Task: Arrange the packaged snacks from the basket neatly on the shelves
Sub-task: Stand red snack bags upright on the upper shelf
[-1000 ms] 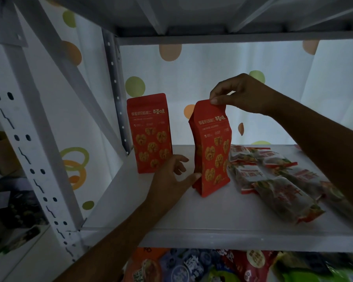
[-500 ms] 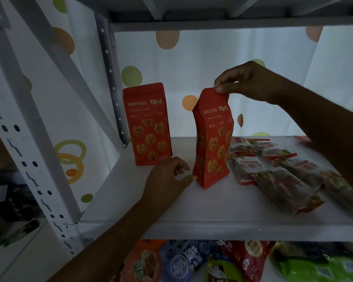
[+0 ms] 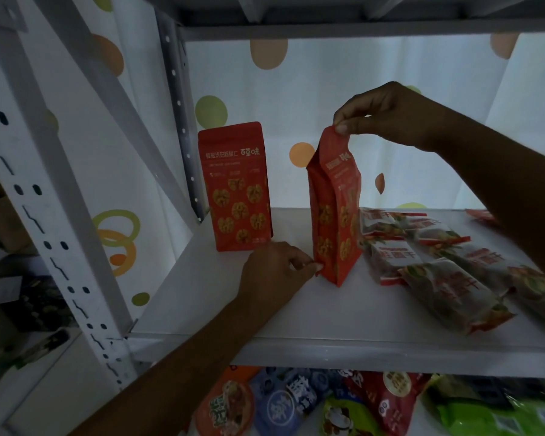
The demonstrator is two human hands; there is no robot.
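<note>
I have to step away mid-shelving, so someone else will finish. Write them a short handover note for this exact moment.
Right hand pinches the top seal of the second red walnut pouch, which stands on the shelf turned edge-on.
Left hand pinches its lower left corner.
Done: first red walnut pouch stands upright at back left, facing front.
Left: turn the held pouch to face front beside it; tidy the flat clear snack packs on the right.

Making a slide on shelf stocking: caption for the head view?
Right hand pinches a red snack bag's top while left hand steadies its base on the shelf.
</note>
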